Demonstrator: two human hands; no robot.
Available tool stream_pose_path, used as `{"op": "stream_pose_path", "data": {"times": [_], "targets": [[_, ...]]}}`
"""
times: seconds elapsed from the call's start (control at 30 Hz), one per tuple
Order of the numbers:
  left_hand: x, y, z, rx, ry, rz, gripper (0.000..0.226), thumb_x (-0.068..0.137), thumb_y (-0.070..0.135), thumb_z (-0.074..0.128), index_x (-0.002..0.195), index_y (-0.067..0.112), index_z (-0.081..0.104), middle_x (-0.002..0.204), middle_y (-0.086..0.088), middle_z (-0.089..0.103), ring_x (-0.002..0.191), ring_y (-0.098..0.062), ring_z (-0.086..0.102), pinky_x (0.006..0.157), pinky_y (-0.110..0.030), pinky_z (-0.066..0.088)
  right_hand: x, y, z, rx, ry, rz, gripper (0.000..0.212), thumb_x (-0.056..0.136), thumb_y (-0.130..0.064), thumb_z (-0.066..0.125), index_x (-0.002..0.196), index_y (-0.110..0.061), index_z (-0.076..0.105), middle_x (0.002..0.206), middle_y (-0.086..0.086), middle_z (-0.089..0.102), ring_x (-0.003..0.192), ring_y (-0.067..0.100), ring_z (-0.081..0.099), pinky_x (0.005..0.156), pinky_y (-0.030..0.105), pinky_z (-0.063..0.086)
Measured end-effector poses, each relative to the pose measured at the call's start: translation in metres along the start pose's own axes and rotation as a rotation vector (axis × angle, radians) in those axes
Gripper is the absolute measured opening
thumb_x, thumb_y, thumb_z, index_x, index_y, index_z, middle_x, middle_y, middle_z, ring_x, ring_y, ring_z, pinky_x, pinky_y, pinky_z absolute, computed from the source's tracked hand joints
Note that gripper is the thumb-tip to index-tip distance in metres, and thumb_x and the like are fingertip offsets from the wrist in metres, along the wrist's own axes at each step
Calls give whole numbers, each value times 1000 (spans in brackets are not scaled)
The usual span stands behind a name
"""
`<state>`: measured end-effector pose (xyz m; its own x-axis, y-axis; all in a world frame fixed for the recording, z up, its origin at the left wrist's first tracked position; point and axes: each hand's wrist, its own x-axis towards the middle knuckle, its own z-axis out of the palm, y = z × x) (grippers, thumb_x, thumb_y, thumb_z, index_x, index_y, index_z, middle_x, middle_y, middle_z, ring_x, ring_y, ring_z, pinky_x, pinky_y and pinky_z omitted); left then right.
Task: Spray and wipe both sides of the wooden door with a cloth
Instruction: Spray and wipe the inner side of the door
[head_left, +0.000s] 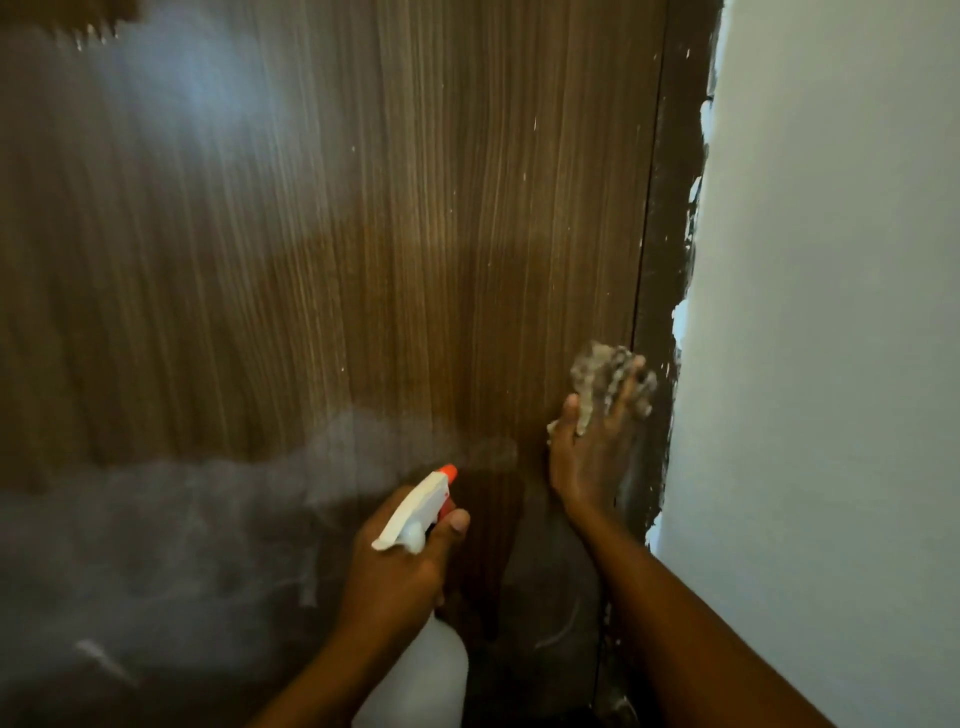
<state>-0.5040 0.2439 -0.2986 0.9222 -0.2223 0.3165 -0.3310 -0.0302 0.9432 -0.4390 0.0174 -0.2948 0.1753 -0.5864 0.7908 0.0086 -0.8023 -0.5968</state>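
Note:
The brown wooden door (332, 234) with vertical grain fills most of the view, close in front of me. My left hand (395, 566) grips a white spray bottle (415, 514) with an orange nozzle aimed at the door; a faint mist hangs just past the nozzle. My right hand (592, 447) presses a crumpled grey-white cloth (602, 379) flat against the door near its right edge. The bottle's pale body (426, 675) shows below my left wrist.
A dark door frame (665, 260) runs along the door's right edge, with chipped white paint along it. A white wall (831, 312) stands at the right. The door's lower part looks hazy and greyish, with a pale sheen at the upper left.

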Motion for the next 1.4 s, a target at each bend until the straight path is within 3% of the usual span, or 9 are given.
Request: {"op": "stream_pose_path", "data": {"times": [0.07, 0.13, 0.23, 0.33, 0.63, 0.87, 1.07, 1.3, 1.4], "targets": [[1, 2, 0, -4, 4, 17, 33, 83, 13, 65, 108, 20, 46, 81, 11, 50, 55, 8, 58, 42, -1, 37, -27, 16, 2, -114, -104, -532, 69, 103, -30, 36, 158, -28, -4, 166, 14, 5, 152, 39, 4, 119, 63, 16], [-5, 5, -3, 1, 24, 29, 31, 83, 17, 65, 107, 21, 46, 81, 14, 50, 60, -4, 58, 42, -1, 38, -60, 52, 3, -144, -204, -743, 67, 101, -28, 42, 159, -22, 10, 167, 8, -1, 152, 38, 5, 115, 67, 21], [-6, -1, -11, 7, 56, 7, 42, 81, 27, 65, 118, 14, 52, 90, 2, 61, 64, -14, 59, 43, -8, 44, -74, 74, 0, -141, -191, -311, 61, 100, -35, 38, 156, -15, 23, 165, 13, 9, 152, 37, 12, 115, 65, 23], [-5, -3, -23, 13, 65, 17, 50, 80, 29, 67, 124, 12, 53, 105, -8, 65, 74, -15, 64, 45, -11, 47, -65, 33, 10, -39, -89, 135, 65, 104, -43, 31, 158, -19, 2, 167, 11, 5, 154, 31, 5, 121, 58, 16], [1, -7, -66, 2, 147, 49, 45, 81, 31, 66, 122, 16, 53, 93, -3, 65, 59, -15, 60, 42, -12, 46, -123, 3, 23, -279, -379, -438, 66, 101, -38, 35, 159, -25, 5, 166, 16, -7, 152, 41, -7, 122, 58, 6], [-4, -28, -90, 37, 171, 17, 58, 79, 34, 66, 132, 16, 48, 113, -7, 62, 82, -20, 63, 55, -13, 50, -114, -54, 33, 120, -62, 304, 73, 102, -43, 39, 155, -30, -9, 167, 9, -5, 154, 28, -3, 124, 51, 4], [-14, -36, -112, 84, 212, 9, 44, 81, 34, 65, 121, 19, 53, 81, 4, 62, 60, -9, 61, 44, -8, 46, -156, -47, 46, -223, -350, -540, 85, 89, -44, 44, 158, -32, -5, 165, 18, -3, 150, 47, -2, 121, 58, 6], [-19, -37, -132, 115, 216, 53, 44, 81, 35, 63, 121, 21, 51, 97, 8, 59, 77, -4, 56, 51, -3, 43, -147, -97, 56, -130, -210, -101, 65, 101, -44, 30, 159, -19, 13, 164, 24, -2, 150, 48, -1, 121, 60, 11], [-24, -36, -141, 111, 212, 49, 45, 76, 41, 63, 117, 23, 54, 94, 0, 65, 71, -10, 60, 49, -7, 44, -154, -136, 72, -177, -287, -404, 76, 93, -52, 33, 159, -23, 8, 164, 22, -1, 149, 50, 1, 121, 59, 2]]}}
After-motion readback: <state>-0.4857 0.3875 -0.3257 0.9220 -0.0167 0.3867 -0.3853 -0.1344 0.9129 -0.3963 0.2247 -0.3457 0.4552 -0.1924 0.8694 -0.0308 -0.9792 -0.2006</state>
